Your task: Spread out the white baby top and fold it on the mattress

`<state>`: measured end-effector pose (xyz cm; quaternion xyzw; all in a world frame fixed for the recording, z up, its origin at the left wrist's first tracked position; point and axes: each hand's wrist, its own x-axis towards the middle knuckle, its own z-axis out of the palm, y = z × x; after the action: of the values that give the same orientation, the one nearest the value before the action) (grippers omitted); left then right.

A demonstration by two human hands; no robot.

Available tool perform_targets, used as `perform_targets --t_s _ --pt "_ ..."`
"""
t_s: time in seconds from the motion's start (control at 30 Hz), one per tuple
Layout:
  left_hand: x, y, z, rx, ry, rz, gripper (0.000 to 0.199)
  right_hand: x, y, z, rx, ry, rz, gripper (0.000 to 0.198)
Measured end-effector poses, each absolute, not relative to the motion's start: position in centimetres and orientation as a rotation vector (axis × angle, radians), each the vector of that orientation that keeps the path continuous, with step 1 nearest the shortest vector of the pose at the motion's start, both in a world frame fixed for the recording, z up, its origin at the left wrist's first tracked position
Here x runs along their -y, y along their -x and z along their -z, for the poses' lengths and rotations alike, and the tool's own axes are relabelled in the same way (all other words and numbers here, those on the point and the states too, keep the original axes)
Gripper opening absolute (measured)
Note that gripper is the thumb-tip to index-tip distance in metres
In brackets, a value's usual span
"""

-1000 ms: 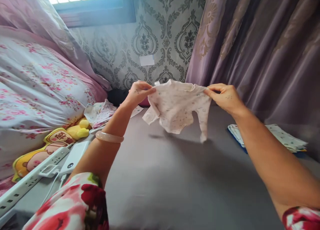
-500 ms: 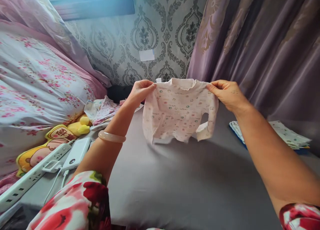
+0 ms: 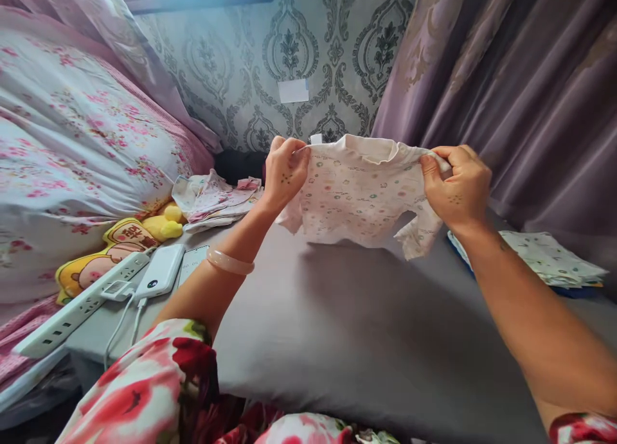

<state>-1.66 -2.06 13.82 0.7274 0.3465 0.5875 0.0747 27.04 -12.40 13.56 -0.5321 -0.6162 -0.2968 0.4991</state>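
A person holds up a small patterned long-sleeved top [image 3: 357,196] above a grey sheet [image 3: 366,341], its collar uppermost and its lower edge hanging. The left hand [image 3: 288,171] pinches one shoulder between thumb and fingers; the right hand [image 3: 457,180] is clamped on the other shoulder. Folded cloths [image 3: 554,256] lie in a stack near the right forearm. Beyond the left forearm are a clothes pile [image 3: 216,200], a white power bank [image 3: 161,270] and a power strip [image 3: 81,312].
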Motion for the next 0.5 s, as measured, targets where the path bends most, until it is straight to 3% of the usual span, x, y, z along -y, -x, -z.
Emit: perform_targets --t_s 0.27,0.4,0.5 --pt "10.2 4.9 -16.7 -1.016 -2.411 -1.970 0.024 18.7 -24.6 -16.3 1.510 1.216 0.912 0.024" --pt "10.0 5.7 -17.3 -1.042 -2.567 -1.921 0.021 18.9 -24.3 -17.1 1.544 1.300 0.722 0.020" --pt "7.6 5.4 -14.9 -1.096 -2.588 -1.702 0.014 16.7 -25.0 -15.1 1.597 1.413 0.539 0.017"
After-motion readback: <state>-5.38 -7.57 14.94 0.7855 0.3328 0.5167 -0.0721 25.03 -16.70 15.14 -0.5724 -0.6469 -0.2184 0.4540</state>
